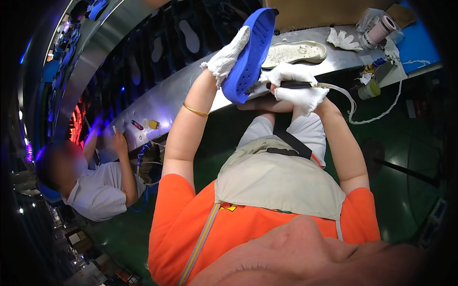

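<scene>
Tool work on a blue shoe [253,52] seems the step in hand.
Left arm extended, the left hand [231,57] has its grip closed on the shoe's side, tilted above the surface's [346,59] near edge; the right hand [291,74] wraps a handheld tool [295,85] beside it, contact unclear. Continuing likely calls for 2 steady wrists.

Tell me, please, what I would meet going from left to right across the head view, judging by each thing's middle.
Co-worker, small yellow block, gold bracelet, gloved left hand, blue clog, gloved right hand, loose white glove, pink cylinder.
</scene>
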A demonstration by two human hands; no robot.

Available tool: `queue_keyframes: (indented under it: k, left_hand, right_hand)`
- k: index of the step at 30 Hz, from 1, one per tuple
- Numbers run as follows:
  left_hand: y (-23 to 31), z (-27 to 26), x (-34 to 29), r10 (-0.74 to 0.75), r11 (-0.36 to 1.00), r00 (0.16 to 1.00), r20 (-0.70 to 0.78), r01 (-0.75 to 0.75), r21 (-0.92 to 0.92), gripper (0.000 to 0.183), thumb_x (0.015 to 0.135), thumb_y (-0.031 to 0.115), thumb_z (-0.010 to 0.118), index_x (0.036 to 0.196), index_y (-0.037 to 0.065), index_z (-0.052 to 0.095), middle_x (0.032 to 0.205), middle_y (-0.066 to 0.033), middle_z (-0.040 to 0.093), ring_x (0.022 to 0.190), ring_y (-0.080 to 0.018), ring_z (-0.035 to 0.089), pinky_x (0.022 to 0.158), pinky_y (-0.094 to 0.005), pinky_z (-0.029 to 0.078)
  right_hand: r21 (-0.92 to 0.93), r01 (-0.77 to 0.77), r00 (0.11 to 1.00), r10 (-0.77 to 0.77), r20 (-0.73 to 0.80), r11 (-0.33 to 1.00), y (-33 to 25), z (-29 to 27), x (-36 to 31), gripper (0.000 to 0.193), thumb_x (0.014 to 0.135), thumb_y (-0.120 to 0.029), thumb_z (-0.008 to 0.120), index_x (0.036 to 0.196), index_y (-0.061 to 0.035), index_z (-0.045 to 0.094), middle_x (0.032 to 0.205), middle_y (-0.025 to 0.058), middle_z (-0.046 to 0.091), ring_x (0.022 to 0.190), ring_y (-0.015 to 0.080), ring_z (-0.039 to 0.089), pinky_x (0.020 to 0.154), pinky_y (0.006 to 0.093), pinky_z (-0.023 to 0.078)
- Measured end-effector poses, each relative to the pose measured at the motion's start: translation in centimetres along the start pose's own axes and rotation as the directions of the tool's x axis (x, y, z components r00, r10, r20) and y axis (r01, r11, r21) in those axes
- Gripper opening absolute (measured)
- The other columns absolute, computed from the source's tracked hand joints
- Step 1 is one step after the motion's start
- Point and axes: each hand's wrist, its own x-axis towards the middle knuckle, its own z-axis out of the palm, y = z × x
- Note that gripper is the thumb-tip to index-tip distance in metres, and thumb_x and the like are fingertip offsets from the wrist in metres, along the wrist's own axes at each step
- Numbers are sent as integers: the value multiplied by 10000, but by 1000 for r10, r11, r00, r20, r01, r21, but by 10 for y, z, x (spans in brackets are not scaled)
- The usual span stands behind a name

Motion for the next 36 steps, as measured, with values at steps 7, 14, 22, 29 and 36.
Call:
queue_keyframes:
  k: [7,14,22,29,36]
  left_hand:
    - [5,13,-12,13,999,999,-29,-14,-31,747,794,669,480,1234,66,518,996,-145,622,781,-190,631,662,-289,553]
    - [0,0,-14,160,976,971,-178,-183,-121,743,812,646,474,1245,42,478,997,-140,617,810,-206,628,695,-324,550]
    - [-34,-36,-29,326,574,920,219,-8,-819,766,870,598,383,1347,1,329,1316,-216,430,1185,-346,462,1004,-537,352]
    - [-81,19,-35,293,598,948,125,-79,-798,620,895,436,429,1327,-2,354,1277,-230,452,1158,-344,485,1006,-466,391]
    - [-90,59,-34,240,514,949,203,53,-856,630,901,480,447,1348,49,341,1286,-184,466,1152,-324,495,1026,-452,372]
  right_hand:
    - [280,307,932,-229,-281,909,10,-1,0,144,699,-164,657,787,-90,571,820,70,596,785,227,560,752,319,463]
    - [183,325,928,-275,-252,928,18,-14,-3,128,724,10,613,837,-44,582,809,13,599,762,87,544,715,237,465]
    - [544,378,876,-99,-472,749,15,-3,-14,176,771,21,649,926,-14,574,865,42,612,799,99,582,740,249,480]
    - [711,265,868,161,-470,652,31,25,-9,178,770,-20,640,930,10,568,881,87,638,824,121,622,765,254,500]
    - [544,395,742,93,-664,741,20,20,-2,156,783,-8,640,920,12,566,851,82,631,775,128,620,709,254,503]
